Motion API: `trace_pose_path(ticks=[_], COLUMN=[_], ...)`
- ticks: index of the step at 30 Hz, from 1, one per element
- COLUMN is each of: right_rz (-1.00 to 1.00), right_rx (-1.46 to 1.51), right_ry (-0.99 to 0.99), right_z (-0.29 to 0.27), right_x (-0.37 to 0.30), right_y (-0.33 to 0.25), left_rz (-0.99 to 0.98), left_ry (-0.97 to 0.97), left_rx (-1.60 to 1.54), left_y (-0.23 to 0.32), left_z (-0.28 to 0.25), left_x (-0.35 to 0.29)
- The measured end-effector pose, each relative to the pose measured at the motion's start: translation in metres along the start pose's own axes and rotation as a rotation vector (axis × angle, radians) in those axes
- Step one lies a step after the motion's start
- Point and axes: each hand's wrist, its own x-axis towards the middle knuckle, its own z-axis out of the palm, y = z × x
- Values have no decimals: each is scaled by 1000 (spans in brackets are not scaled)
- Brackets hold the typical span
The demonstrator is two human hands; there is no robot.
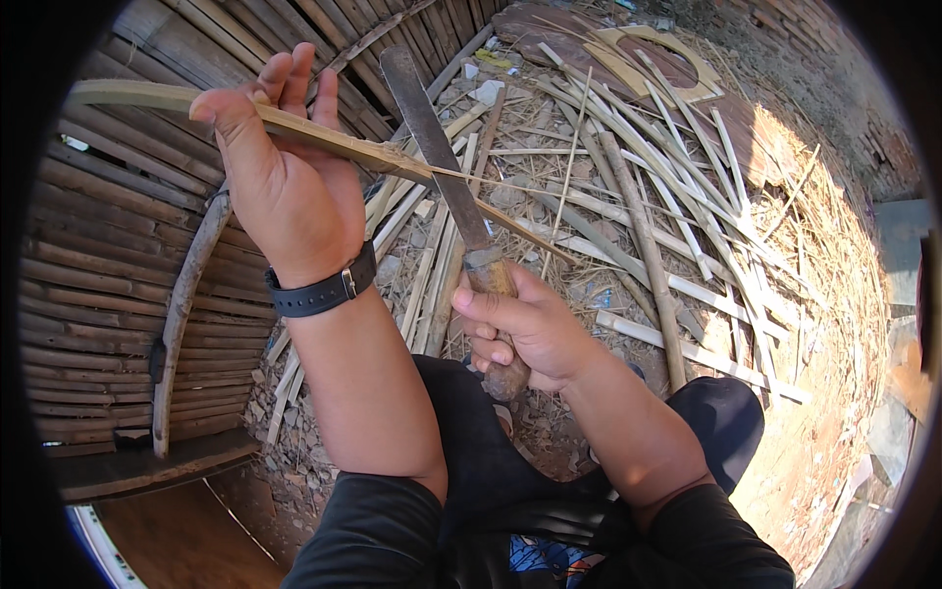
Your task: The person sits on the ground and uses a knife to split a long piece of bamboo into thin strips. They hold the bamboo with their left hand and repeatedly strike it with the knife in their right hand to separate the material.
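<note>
My left hand, raised at the upper left, has a bamboo strip between its thumb and loosely extended fingers. The strip bends away past the thumb to the left and slants down to the right. My right hand is wrapped around the wooden handle of a long knife. Its dark, straight blade points up and to the left, crossing the strip right of my left hand. At the crossing the strip looks frayed, and a thin sliver stands off it to the right.
Split bamboo strips lie heaped on the ground ahead and right, with a thicker pole among them. Bamboo-slat walling stands close on the left, braced by a crooked branch. A brick wall is at the far right.
</note>
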Motion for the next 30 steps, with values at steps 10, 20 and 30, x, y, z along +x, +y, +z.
trace_pose_path(ticks=[10, 20, 30], right_rz=[48, -47, -105], right_rx=[121, -200, 53], right_ry=[-92, 64, 524], right_z=[-1, -5, -84], right_x=[-5, -3, 36], right_y=[-6, -10, 14], left_rz=[-15, 2, 25], left_ry=[4, 5, -23], left_rx=[-11, 4, -129], left_y=[2, -1, 39], left_z=[4, 0, -28], left_x=[0, 0, 12])
